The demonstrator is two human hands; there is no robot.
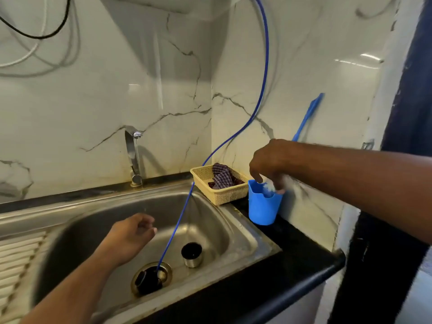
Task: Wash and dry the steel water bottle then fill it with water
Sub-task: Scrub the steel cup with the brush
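- Left hand (131, 237) is closest to the lens, hanging loose and empty over the sink (233, 220) basin, fingers half curled.
- Steel bottle (192, 254) stands upright on the sink floor beside the drain (152, 280), mouth up, just right of that hand, so I'd say left gets it easiest.
- Right hand (271, 164) is at the worktop's back right corner, fingers pinching a bristly brush (268, 187) in the blue cup (263, 204).

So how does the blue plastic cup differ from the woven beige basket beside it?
The blue plastic cup is tall, smooth and solid-walled; the woven beige basket is low, rectangular and perforated. The cup holds a brush under the right hand; the basket holds a checked cloth. Both stand on the dark counter.
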